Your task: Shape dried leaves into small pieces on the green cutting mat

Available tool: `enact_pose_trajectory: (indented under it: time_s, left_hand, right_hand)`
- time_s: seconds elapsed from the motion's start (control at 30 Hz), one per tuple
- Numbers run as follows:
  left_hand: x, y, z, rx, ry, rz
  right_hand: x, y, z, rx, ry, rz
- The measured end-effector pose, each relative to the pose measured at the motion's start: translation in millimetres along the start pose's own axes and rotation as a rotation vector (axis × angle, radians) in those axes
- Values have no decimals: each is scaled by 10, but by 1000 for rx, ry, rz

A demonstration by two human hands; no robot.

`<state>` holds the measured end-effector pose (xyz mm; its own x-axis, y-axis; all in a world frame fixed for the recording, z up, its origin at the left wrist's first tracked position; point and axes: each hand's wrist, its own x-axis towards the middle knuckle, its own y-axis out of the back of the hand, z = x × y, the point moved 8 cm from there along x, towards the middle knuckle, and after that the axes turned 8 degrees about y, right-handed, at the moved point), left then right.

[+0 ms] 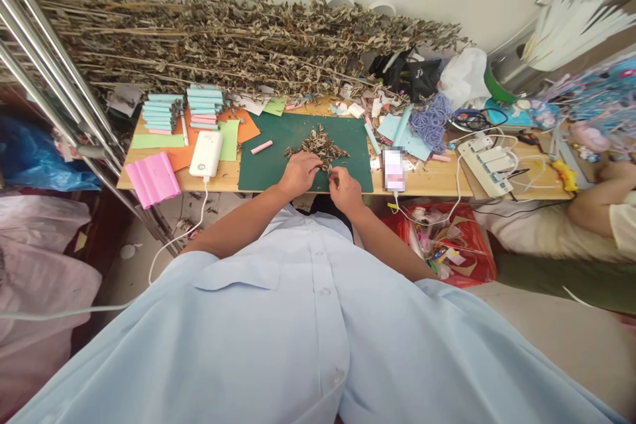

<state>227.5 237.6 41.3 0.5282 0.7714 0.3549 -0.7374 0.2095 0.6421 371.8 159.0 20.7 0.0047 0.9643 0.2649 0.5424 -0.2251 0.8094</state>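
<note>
A heap of dried brown leaves (320, 144) lies on a dark green mat (268, 165). At the heap's front left edge is my left hand (301, 174), its fingers bent together against the leaves; whatever they hold is hidden. My right hand (345, 190) is closed in a pinch at the front right of the heap, and what is between its fingertips is too small to make out. A short pink paper roll (262, 147) rests on the mat left of the leaves.
Dried stalks (238, 46) line the back. Stacked blue rolls (159, 112), a white power bank (206, 154) and pink paper (153, 179) lie left; a phone (394, 170), purple string (431, 120) and power strip (484, 165) right. Another person's arm (601, 202) is far right.
</note>
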Motion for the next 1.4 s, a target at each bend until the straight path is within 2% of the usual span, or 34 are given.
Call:
enact_pose_trajectory:
  time_s: [0.13,0.27,0.4,0.57,0.77,1.0,1.23,1.4]
  left_hand:
    - [39,-37,76,-33,-85,-64]
    - [135,-80,100,-47,-84,-97]
    - [231,-35,99,-19,-34,-87]
    - [254,32,170,37,-42,-96]
    - [225,47,227,74,-51,-73]
    - [188,14,240,99,-62,-128]
    - [147,83,277,142,-96,-143]
    - [143,101,286,169,-68,-167]
  right_hand:
    - [90,76,100,319,-79,128]
    - [224,108,69,589,-82,162]
    - [320,145,87,732,-145,181]
    - [338,150,92,828,-202,191]
    - [283,138,56,797,-258,209]
    - [244,113,37,631,-343,207]
    - [253,110,-14,521,-280,197]
    - [241,89,-53,510,-267,223]
